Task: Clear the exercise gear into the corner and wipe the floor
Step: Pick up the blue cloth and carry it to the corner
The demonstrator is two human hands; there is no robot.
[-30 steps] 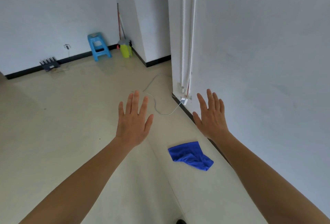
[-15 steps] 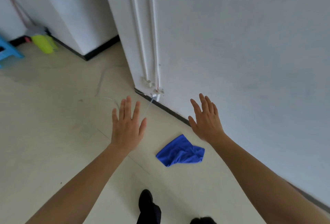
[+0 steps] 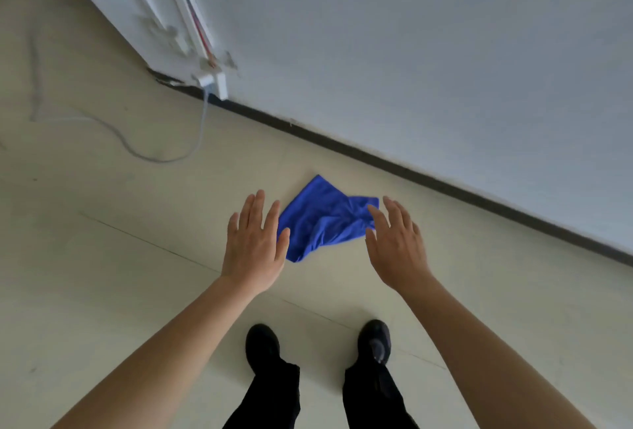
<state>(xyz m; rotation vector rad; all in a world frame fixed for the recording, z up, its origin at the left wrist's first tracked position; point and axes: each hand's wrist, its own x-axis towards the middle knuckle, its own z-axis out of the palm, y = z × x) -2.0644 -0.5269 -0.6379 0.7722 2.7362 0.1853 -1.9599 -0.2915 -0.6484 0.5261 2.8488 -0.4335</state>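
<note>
Standing over a crumpled blue microfibre cloth (image 3: pixel 323 219), the person holds both hands out flat above it, the left hand (image 3: pixel 255 240) and right hand (image 3: pixel 394 243) spread-fingered and empty. The cloth lies on the pale tiled floor (image 3: pixel 102 257) near the black skirting board (image 3: pixel 411 172), likely dropped there ready for wiping.

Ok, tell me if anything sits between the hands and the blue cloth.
Nothing visible does. The blue cloth lies crumpled on the floor near the baseboard. The left hand and right hand hover over it, fingers spread, one at each side. The white cable lies off to the left, out of the path.
</note>
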